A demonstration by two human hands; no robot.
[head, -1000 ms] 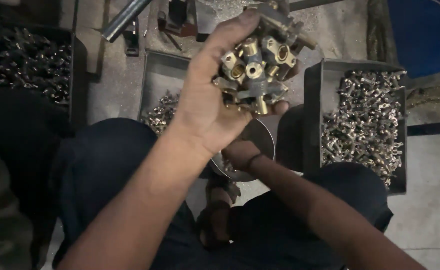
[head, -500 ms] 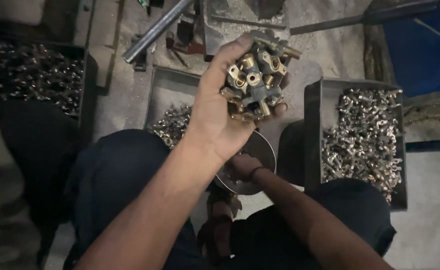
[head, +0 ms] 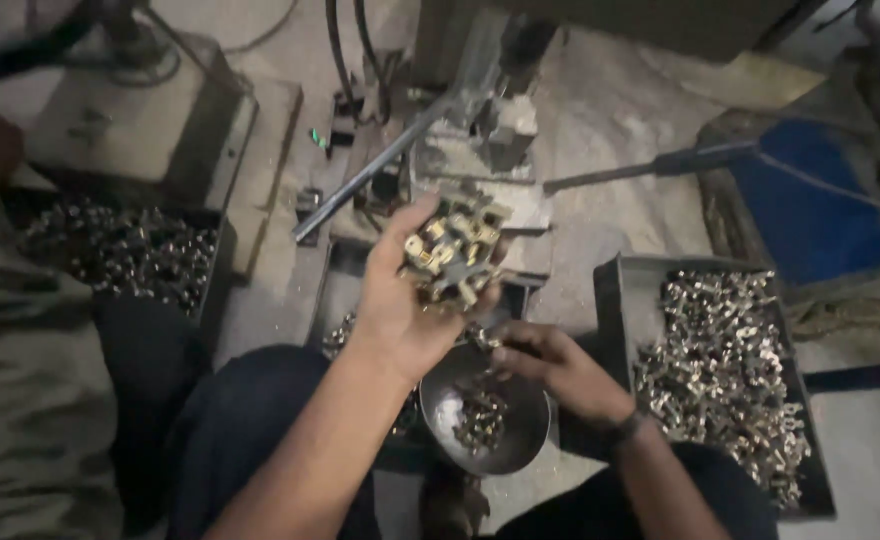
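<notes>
Nearest, a round metal bowl [head: 485, 415] was seen between the knees, and it is taken as the landmark here. A small heap of brass fittings [head: 480, 420] lay in its bottom, so the bowl was judged far from full. Just above its rim, the right hand [head: 550, 365] was held with its fingers [head: 505, 350] pinched together on what looked like one small fitting; the piece itself could barely be made out. Up and left of the bowl, the left hand [head: 400, 310] was raised, its fingers curled and clamped around a cluster of brass fittings [head: 450, 250], which projected beyond the fingertips. That handful was judged not yet worked through. To the right of the bowl, a dark tray [head: 810, 420] piled with similar fittings was seen, well apart from both hands. Far left of the bowl, another bin of fittings [head: 120, 255] was visible. Beyond the bowl, a press-like machine [head: 485, 130] with a long lever bar [head: 375, 175] stood.
</notes>
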